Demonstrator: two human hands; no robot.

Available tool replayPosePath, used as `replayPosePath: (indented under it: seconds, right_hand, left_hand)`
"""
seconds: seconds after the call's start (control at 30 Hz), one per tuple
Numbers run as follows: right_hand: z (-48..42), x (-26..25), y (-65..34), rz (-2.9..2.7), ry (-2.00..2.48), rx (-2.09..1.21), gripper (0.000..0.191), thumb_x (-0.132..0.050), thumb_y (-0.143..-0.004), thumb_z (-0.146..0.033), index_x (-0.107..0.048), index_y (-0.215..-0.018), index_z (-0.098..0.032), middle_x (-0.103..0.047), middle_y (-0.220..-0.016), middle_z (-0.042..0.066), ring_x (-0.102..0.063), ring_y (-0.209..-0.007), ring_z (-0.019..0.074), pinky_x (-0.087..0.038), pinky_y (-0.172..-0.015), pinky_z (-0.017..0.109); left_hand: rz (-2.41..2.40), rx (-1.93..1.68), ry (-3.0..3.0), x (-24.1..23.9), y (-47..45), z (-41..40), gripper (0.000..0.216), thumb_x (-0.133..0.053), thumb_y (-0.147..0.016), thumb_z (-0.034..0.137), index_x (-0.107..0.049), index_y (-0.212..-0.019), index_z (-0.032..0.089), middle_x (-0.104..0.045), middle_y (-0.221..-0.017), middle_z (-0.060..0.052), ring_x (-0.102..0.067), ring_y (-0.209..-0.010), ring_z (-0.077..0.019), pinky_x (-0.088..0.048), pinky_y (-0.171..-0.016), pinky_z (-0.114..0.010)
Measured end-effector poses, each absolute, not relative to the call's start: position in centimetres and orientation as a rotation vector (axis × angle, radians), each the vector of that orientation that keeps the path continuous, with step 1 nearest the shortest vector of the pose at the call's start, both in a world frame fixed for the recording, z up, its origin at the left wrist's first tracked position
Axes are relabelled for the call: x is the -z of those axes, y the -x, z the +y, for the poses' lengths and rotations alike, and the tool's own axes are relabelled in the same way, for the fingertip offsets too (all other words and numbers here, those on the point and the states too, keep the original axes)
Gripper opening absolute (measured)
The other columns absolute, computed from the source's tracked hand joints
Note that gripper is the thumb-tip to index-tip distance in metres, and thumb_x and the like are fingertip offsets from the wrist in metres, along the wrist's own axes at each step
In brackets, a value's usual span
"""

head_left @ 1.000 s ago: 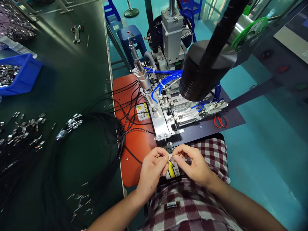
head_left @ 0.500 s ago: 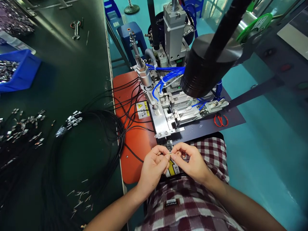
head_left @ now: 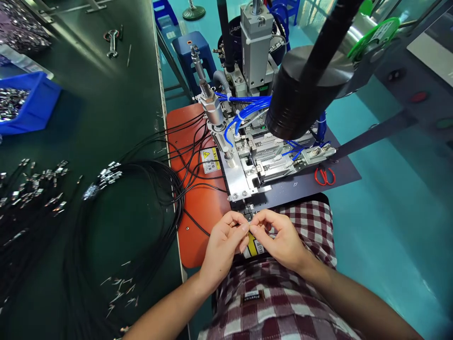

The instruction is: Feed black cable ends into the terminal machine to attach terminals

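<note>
My left hand point(head_left: 223, 248) and my right hand point(head_left: 279, 241) meet fingertip to fingertip just in front of the small press machine point(head_left: 247, 160). Both pinch a tiny metal part point(head_left: 248, 229) at the end of a thin black cable point(head_left: 193, 222); the part is too small to name. That cable runs left over the orange plate point(head_left: 193, 208) to a coiled bundle of black cables point(head_left: 134, 212) on the dark green bench. Both hands hover above my checked shirt at the machine's front edge.
Loose metal terminals point(head_left: 35, 184) lie scattered at the left, and a blue bin point(head_left: 26, 101) of them stands at the far left. Red scissors point(head_left: 324, 175) rest on the black plate to the right. A large black cylinder point(head_left: 304, 94) overhangs the machine. A wrench point(head_left: 112, 42) lies at the back.
Both hands have drifted slightly up toward the machine's front edge, still pinched together on the small part. Nothing else has moved.
</note>
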State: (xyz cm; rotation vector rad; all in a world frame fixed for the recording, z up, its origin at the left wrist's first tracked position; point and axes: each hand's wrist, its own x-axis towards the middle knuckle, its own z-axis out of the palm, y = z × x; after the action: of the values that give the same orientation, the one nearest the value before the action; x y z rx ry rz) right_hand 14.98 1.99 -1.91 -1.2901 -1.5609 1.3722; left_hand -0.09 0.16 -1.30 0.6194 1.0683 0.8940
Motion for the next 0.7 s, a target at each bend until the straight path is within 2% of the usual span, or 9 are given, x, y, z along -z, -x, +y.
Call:
replayPosePath:
  seconds: [0.17, 0.33, 0.47, 0.7]
  right_hand:
    - [2.0, 2.05, -14.87, -1.543, 1.305, -1.389, 0.01, -0.057, -0.087, -0.02, -0.059, -0.077, -0.018, -0.059, -0.07, -0.001, -0.053, -0.063, 0.012, -0.043, -0.06, 0.024]
    - [1.76, 1.85, -15.06, -1.574, 1.299, -1.367, 0.01, -0.056, -0.087, -0.018, -0.058, -0.077, -0.018, -0.059, -0.07, -0.001, -0.054, -0.064, 0.0122, -0.043, -0.062, 0.024]
    - [1.46, 1.83, -15.17, -1.603, 1.308, -1.328, 0.009, -0.056, -0.087, -0.018, -0.057, -0.078, -0.018, -0.058, -0.07, -0.001, -0.052, -0.063, 0.012, -0.042, -0.062, 0.025]
    - [1.79, 2.37, -15.32, -1.483, 1.255, -1.519, 0.014, -0.052, -0.091, -0.022, -0.055, -0.078, -0.018, -0.054, -0.067, -0.003, -0.048, -0.061, 0.0105, -0.04, -0.057, 0.023]
  left_hand:
    - [1.06, -0.936, -0.586, 1.32, 0.01, 0.24, 0.016, -0.057, -0.088, 0.03, -0.048, -0.084, 0.018, -0.046, -0.061, 0.006, -0.036, -0.048, -0.0037, -0.026, -0.048, -0.019]
    - [1.086, -0.871, -0.649, 1.43, 0.17, 0.22, 0.016, -0.057, -0.088, 0.032, -0.051, -0.091, 0.017, -0.044, -0.054, 0.008, -0.035, -0.046, -0.0047, -0.024, -0.046, -0.019]
    - [1.102, -0.888, -0.658, 1.39, 0.13, -0.05, 0.016, -0.058, -0.088, 0.032, -0.052, -0.086, 0.017, -0.045, -0.051, 0.007, -0.035, -0.046, -0.005, -0.025, -0.047, -0.019]
    - [1.093, -0.896, -0.673, 1.15, 0.11, -0.09, 0.017, -0.059, -0.088, 0.033, -0.054, -0.087, 0.016, -0.05, -0.052, 0.005, -0.039, -0.047, -0.0049, -0.026, -0.046, -0.018]
